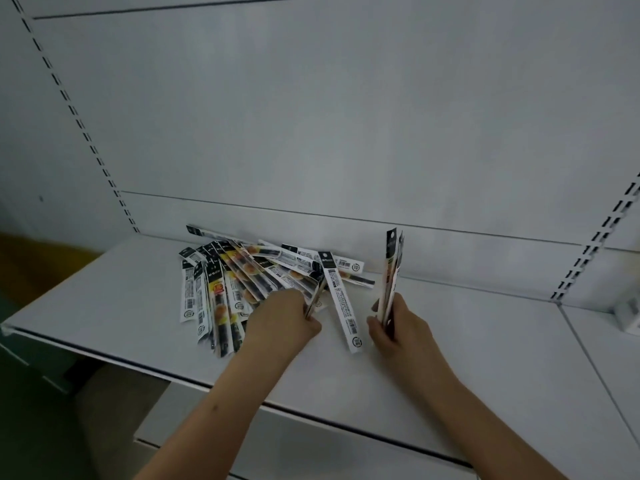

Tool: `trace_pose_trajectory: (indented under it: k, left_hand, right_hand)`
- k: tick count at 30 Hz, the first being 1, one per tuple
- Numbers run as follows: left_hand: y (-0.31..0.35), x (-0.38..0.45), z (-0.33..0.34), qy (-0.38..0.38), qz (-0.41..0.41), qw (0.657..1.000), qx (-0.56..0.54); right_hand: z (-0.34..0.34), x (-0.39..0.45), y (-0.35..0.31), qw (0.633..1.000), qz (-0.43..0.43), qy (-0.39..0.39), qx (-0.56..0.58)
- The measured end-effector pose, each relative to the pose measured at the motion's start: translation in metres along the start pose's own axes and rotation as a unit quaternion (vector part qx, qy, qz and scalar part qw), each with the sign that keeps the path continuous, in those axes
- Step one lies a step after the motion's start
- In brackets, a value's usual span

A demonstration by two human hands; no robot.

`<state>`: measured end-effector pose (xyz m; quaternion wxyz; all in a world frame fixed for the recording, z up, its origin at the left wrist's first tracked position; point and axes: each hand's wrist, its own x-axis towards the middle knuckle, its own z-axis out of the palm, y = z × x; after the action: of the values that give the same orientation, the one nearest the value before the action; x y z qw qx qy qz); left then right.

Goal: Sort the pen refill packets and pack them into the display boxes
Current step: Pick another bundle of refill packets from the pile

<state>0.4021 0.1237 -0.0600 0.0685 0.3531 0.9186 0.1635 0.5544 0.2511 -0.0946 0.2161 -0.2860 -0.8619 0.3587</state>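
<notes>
The loose pile of long, narrow black-and-white printed plastic refill packets (242, 282) lay fanned on the white metal shelf (485, 358), pushed toward the back panel and left of centre. Most long axes ran from the back panel toward the shelf's front edge, splayed like spokes.

The left hand (287, 320) rested at the pile's right-hand fringe, its fingers curled and pinching the near end of one packet (317, 294). That packet pointed up and away from the hand, toward the back panel, its far end still among the others.

The right hand (394, 329) stood well apart from the pile, fingers closed round the lower end of a small upright bundle of packets (393, 271) held on end, tops pointing up (the count could not be read).

One single white-faced packet (341, 303) lay flat on the shelf between the two hands, its long axis running front to back, touching neither hand as far as could be seen.

In my judgement the sorting step was in hand: the pinched packet lay left of the bundle and roughly parallel to it, so a sideways carry to the right would join them. The left hand was the nearer to the pile. A white box-like object (628, 315) showed at the far right edge; whether it was a display box could not be told.
</notes>
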Motion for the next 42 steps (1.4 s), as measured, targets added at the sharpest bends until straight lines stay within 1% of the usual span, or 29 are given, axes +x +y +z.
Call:
trace_pose_trajectory:
  k: [4, 5, 6, 8, 9, 11, 14, 16, 19, 21, 22, 24, 25, 28, 30, 34, 38, 40, 42]
  left_hand:
    - [0.001, 0.009, -0.013, 0.111, 0.031, 0.993, -0.007]
    - [0.003, 0.010, -0.016, 0.128, 0.037, 0.990, -0.042]
    - [0.005, 0.011, -0.017, 0.129, 0.042, 0.986, -0.099]
    - [0.014, 0.011, -0.017, 0.095, 0.064, 0.968, -0.222]
    - [0.019, 0.011, -0.016, 0.074, 0.086, 0.961, -0.254]
    - [0.030, 0.009, -0.010, 0.042, 0.132, 0.946, -0.294]
    - [0.042, 0.004, 0.001, -0.011, 0.166, 0.910, -0.380]
    - [0.046, 0.002, 0.006, -0.048, 0.173, 0.895, -0.408]
    - [0.046, 0.001, 0.007, -0.111, 0.165, 0.871, -0.448]
    - [0.045, 0.002, 0.004, -0.159, 0.182, 0.861, -0.447]
    - [0.045, 0.002, 0.003, -0.168, 0.197, 0.868, -0.424]
    - [0.047, 0.003, -0.002, -0.155, 0.214, 0.887, -0.379]
    - [0.050, 0.003, -0.004, -0.149, 0.214, 0.885, -0.386]
    - [0.057, 0.006, -0.010, -0.123, 0.201, 0.859, -0.454]
    - [0.059, 0.007, -0.013, -0.103, 0.206, 0.859, -0.457]
    - [0.062, 0.007, -0.014, -0.123, 0.212, 0.877, -0.413]
    - [0.068, 0.007, -0.018, -0.085, 0.199, 0.887, -0.407]
    - [0.072, 0.005, -0.021, -0.086, 0.196, 0.887, -0.410]
    - [0.074, 0.004, -0.024, -0.118, 0.206, 0.878, -0.416]
  right_hand:
    - [-0.002, 0.002, 0.003, 0.999, 0.008, 0.013, 0.038]
    - [-0.002, 0.002, 0.004, 0.999, 0.006, 0.017, 0.043]
    - [-0.003, 0.002, 0.003, 0.999, 0.003, 0.018, 0.043]
    - [-0.002, 0.002, 0.002, 0.999, -0.007, 0.015, 0.037]
    - [-0.002, 0.003, 0.001, 0.999, -0.013, 0.012, 0.035]
    - [0.000, 0.003, 0.000, 0.999, -0.027, 0.000, 0.032]
    - [0.000, 0.003, -0.001, 0.998, -0.044, -0.029, 0.038]
    - [0.000, 0.002, 0.000, 0.997, -0.059, -0.042, 0.041]
    - [0.002, 0.003, 0.007, 0.997, -0.067, -0.024, 0.043]
    - [0.003, 0.005, 0.012, 0.997, -0.068, -0.008, 0.018]
    - [0.003, 0.006, 0.014, 0.997, -0.073, -0.005, 0.005]
    - [0.003, 0.007, 0.015, 0.997, -0.083, -0.007, -0.009]
    - [0.003, 0.007, 0.015, 0.996, -0.084, -0.012, -0.017]
    - [0.002, 0.007, 0.012, 0.997, -0.061, -0.028, -0.036]
    - [0.002, 0.007, 0.010, 0.998, -0.044, -0.027, -0.031]
    - [-0.001, 0.005, 0.008, 0.999, -0.047, 0.004, -0.028]
    - [-0.003, 0.006, 0.007, 0.998, -0.047, 0.021, -0.034]
    - [-0.004, 0.005, 0.007, 0.998, -0.056, 0.020, -0.021]
    - [-0.012, 0.003, 0.004, 0.998, -0.062, 0.004, -0.003]
